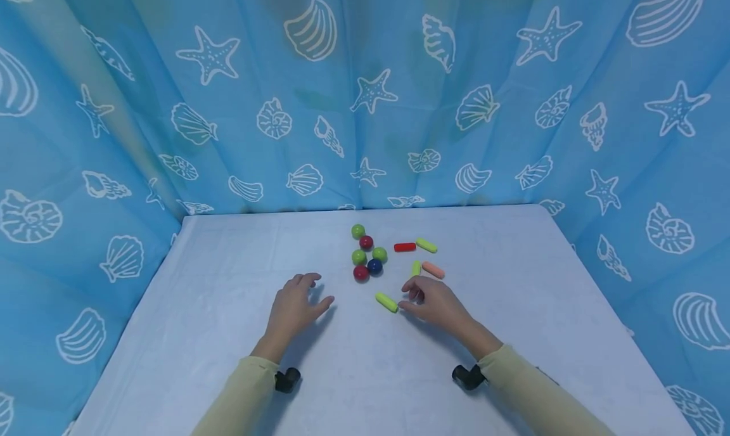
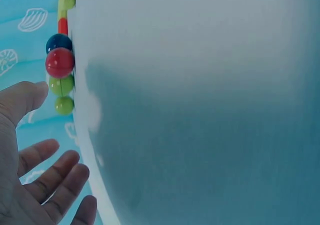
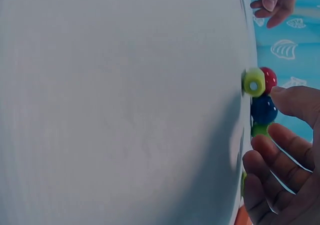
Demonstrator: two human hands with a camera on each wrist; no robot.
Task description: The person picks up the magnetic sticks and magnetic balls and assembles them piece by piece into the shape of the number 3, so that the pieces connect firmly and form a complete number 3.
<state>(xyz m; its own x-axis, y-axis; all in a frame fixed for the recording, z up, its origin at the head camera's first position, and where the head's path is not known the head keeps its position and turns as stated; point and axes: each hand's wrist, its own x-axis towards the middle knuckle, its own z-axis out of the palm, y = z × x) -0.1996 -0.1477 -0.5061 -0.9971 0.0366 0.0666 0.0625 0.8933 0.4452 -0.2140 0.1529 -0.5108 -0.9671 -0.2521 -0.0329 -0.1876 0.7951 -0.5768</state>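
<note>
My right hand [image 1: 433, 301] hovers just right of a yellow-green cylinder [image 1: 386, 301], fingers loosely bent and holding nothing. In the right wrist view that cylinder [image 3: 254, 82] shows a hole in its end, apart from the thumb. Beyond the right hand lie a second yellow-green cylinder [image 1: 416, 269], partly hidden by its fingers, and an orange cylinder [image 1: 433, 270]. My left hand [image 1: 295, 306] is held above the cloth with spread fingers, left of the balls. Nearest to it is a red ball [image 1: 361, 273], beside a dark blue ball [image 1: 374, 266].
Green balls [image 1: 358, 256] and another red ball [image 1: 366, 242] stand farther back. A red cylinder [image 1: 405, 247] and a third yellow-green cylinder [image 1: 426, 245] lie at the back right. The table has a white cloth [image 1: 239, 252]; a blue shell-patterned curtain [image 1: 393, 144] surrounds its back and sides.
</note>
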